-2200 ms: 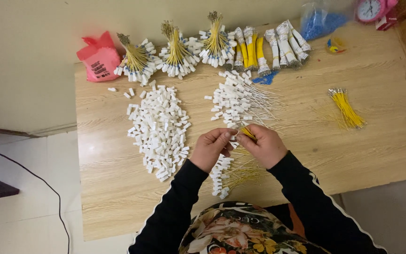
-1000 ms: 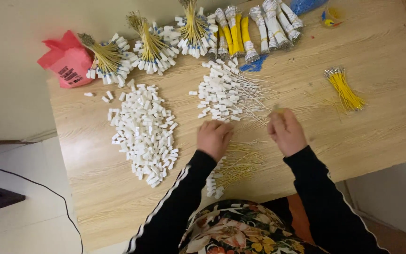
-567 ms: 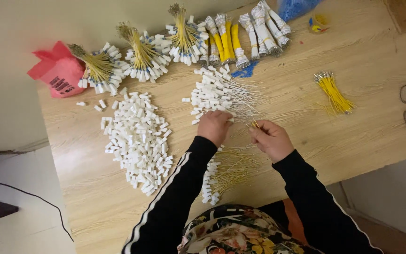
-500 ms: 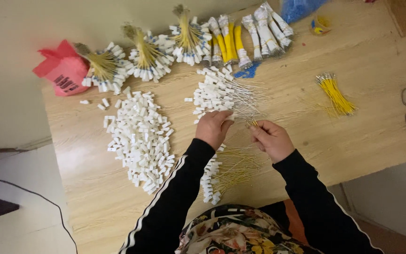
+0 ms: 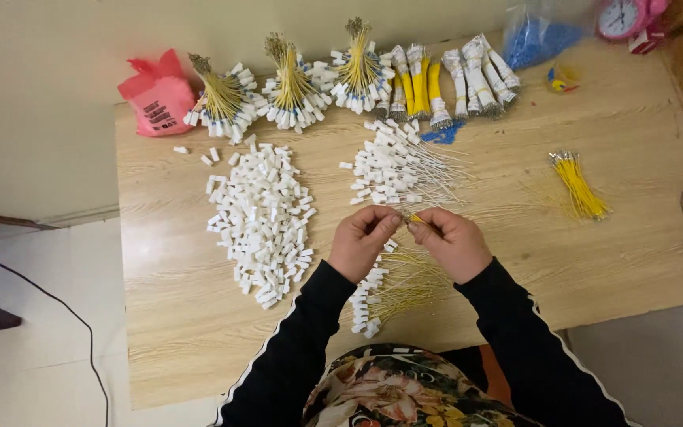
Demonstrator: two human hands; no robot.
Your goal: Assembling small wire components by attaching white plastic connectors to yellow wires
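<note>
— Yellow wire (image 5: 416,219) sits pinched between the left hand (image 5: 364,241) and right hand (image 5: 450,242), both closed on it above the tabletop (image 5: 634,253).
— Likely light, thin, floppy; best gripped near its tip, beside the white connectors (image 5: 262,221).

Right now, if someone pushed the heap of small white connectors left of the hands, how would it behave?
The heap of small white connectors would probably scatter, since the pieces lie loose with strays at the top. Each looks light, likely plastic. Their blocky shape suggests sliding, not rolling.
</note>
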